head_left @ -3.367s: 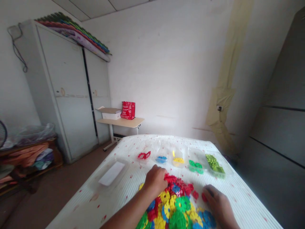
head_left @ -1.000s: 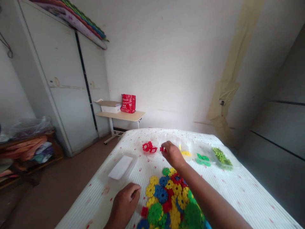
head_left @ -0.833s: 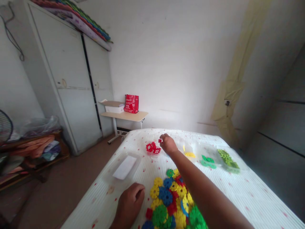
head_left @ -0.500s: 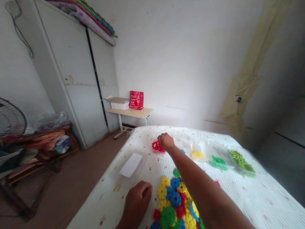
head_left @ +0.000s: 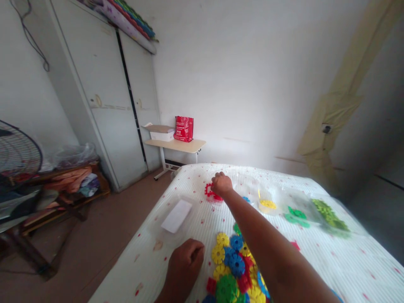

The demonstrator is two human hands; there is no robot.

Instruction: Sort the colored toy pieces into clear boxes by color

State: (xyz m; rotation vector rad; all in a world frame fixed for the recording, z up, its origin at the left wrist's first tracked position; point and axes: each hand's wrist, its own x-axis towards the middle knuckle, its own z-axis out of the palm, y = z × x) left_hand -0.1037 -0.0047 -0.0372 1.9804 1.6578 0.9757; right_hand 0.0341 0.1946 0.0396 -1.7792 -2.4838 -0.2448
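My right hand [head_left: 221, 184] reaches across the table, over a small clear tub [head_left: 214, 200] of red plastic building pieces [head_left: 208, 190]. Its fingers are bunched together right beside the red pieces; whatever they hold is hidden. Resting on the table nearer me, my left hand [head_left: 185, 263] is curled into a fist, its inside out of sight. To the right of that fist lies a loose pile of toy building pieces, with yellow notched discs [head_left: 218, 254], blue discs [head_left: 236, 264], a green disc [head_left: 226, 288] and red pieces [head_left: 211, 285]. My right forearm covers part of the pile.
A clear tray [head_left: 176, 216] with white paper sits left. Rightward stand clear containers with yellow pieces [head_left: 268, 204], green pieces [head_left: 297, 213] and light green pieces [head_left: 330, 214]. A small desk [head_left: 176, 145] with a red bag [head_left: 184, 128] is beyond the cloth-covered table [head_left: 142, 256].
The view has shifted slightly, moving most things a little rightward in the picture. My right hand stays by the red pieces and my left fist stays in place.
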